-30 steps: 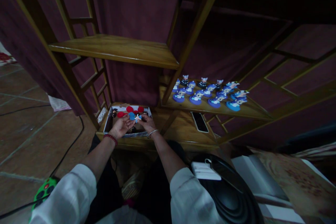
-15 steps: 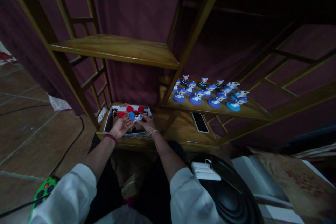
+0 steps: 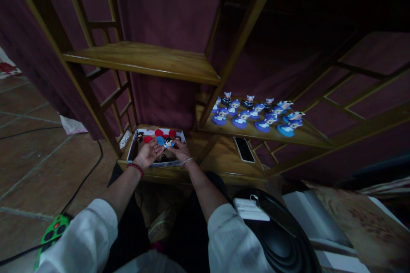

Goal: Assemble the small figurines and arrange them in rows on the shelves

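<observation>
Both my hands are close together over an open white cardboard box [image 3: 156, 147] on the low wooden shelf [image 3: 221, 166]. My left hand [image 3: 147, 154] pinches a round blue base [image 3: 160, 140] at its fingertips, though the grip is small and dim. My right hand [image 3: 181, 151] holds a small blue-and-white figurine [image 3: 169, 143] beside that base. Red round discs [image 3: 158, 132] and a small dark figurine [image 3: 140, 137] lie in the box. The hands hide the box's front middle.
Several blue-based figurines [image 3: 259, 115] stand in rows on a wooden shelf to the right. A phone [image 3: 244, 149] lies on the low shelf. A wooden shelf [image 3: 141, 62] sits overhead, with a dark cloth behind. Near my body are a green object [image 3: 53, 232] and a black round object [image 3: 275, 239].
The view has drifted slightly, so the shelves sit a little further right. My hands stay over the box, and the figurine and blue base show little movement.
</observation>
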